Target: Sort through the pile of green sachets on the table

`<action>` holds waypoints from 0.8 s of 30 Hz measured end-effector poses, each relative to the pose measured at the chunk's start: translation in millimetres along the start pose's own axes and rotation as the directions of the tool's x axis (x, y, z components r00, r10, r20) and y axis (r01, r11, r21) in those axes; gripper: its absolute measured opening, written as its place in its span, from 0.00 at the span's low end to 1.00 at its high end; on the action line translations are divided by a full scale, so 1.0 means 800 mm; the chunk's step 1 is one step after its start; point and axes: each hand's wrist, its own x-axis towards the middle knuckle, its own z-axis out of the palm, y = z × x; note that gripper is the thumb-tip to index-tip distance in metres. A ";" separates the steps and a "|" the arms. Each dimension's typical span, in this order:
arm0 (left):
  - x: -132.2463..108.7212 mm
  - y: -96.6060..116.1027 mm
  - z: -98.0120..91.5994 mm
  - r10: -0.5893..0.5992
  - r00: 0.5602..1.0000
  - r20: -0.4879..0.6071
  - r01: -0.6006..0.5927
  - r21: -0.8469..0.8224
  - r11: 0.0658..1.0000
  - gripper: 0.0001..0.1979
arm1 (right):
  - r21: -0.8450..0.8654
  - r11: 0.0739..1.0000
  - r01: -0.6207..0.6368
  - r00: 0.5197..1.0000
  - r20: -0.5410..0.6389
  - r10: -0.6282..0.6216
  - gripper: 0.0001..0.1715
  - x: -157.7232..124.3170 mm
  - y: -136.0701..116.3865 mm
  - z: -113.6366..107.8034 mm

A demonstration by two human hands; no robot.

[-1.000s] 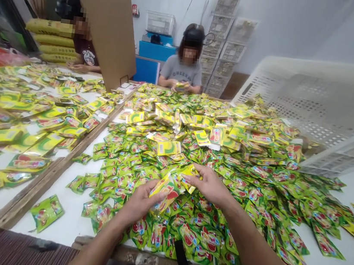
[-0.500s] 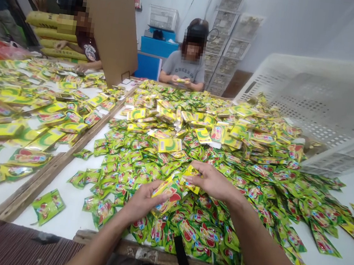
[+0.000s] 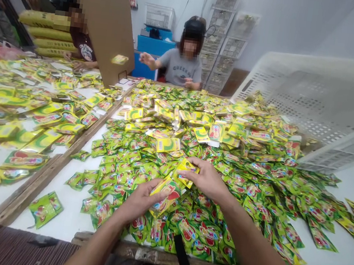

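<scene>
My left hand [image 3: 139,200] is closed around a small flat yellow-and-green carton [image 3: 166,197] printed with a red fruit picture, its far end tilted up. Between the fingers and thumb of my right hand [image 3: 207,178] is a small yellow packet [image 3: 186,166], right at the carton's upper end. Whether the packet is partly inside the carton I cannot tell. Beneath both hands lies a thick layer of green snack packets [image 3: 206,232] with red fruit prints. A heap of yellow cartons [image 3: 169,145] rises just beyond them.
A white plastic crate [image 3: 287,86] leans tipped on the right. A wooden strip [image 3: 61,165] divides the table, with more cartons [image 3: 39,138] on its left. A cardboard sheet [image 3: 103,23] stands at the back. Two co-workers sit across; a carton-like item [image 3: 120,59] is in mid-air.
My right hand and the yellow packet have shifted slightly left, closer over the carton. The co-worker opposite has stretched out an arm, and the item they held now appears airborne near the cardboard.
</scene>
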 end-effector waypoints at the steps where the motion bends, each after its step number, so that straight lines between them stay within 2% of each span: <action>1: 0.001 0.000 0.000 0.008 1.000 -0.008 -0.008 0.009 1.000 0.16 | 0.005 1.000 -0.013 0.998 -0.061 0.014 0.15 -0.002 0.000 0.007; 4: 0.002 -0.004 0.002 0.028 0.999 -0.047 -0.030 -0.031 0.999 0.16 | -0.033 0.999 0.021 0.981 -0.190 -0.027 0.15 -0.010 0.004 0.027; 6: 0.002 -0.008 0.003 0.016 0.997 -0.072 -0.023 -0.103 0.994 0.17 | -0.074 0.996 0.051 0.976 -0.207 -0.066 0.15 -0.015 0.008 0.038; 11: -0.003 -0.011 0.000 -0.005 0.998 -0.066 -0.006 -0.166 0.986 0.18 | -0.103 0.982 0.157 0.983 -0.084 -0.166 0.15 -0.025 0.016 0.041; 18: -0.001 -0.014 -0.003 0.010 0.998 -0.069 -0.015 -0.061 0.998 0.14 | -0.128 0.958 0.255 0.965 -0.019 -0.260 0.12 -0.027 0.012 0.031; 20: -0.001 -0.015 -0.002 0.009 0.997 -0.078 -0.015 -0.078 0.997 0.15 | -0.069 0.967 0.244 0.968 -0.037 -0.247 0.09 -0.028 0.013 0.036; 24: -0.001 -0.015 0.001 -0.027 0.991 -0.134 0.000 -0.193 0.981 0.17 | 0.147 0.982 0.116 0.971 -0.224 -0.081 0.10 -0.031 0.016 0.046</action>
